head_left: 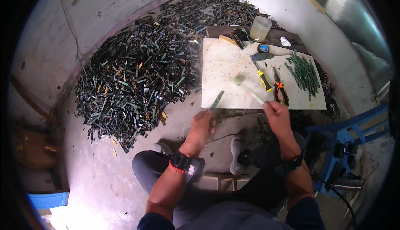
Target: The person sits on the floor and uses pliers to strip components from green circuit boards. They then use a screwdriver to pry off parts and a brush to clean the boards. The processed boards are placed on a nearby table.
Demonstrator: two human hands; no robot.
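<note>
My left hand (201,126) is closed around the lower end of a narrow green circuit board strip (217,99), which points up over the near edge of a pale board (223,63). In my right hand (278,116) is the light handle of a small brush (251,92); its greenish head is blurred above the board, apart from the strip. Close to that hand lie pliers (280,91) with orange and black handles and a tool with a yellow and black handle (264,81). A dark-handled screwdriver (263,57) rests farther back.
Many green strips (306,75) are piled at the board's right. Behind them stand a translucent cup (261,29), a blue-centred tape roll (263,48) and a crumpled white piece (285,42). A large heap of dark strips (137,80) covers the floor left; a blue chair (354,126) stands right.
</note>
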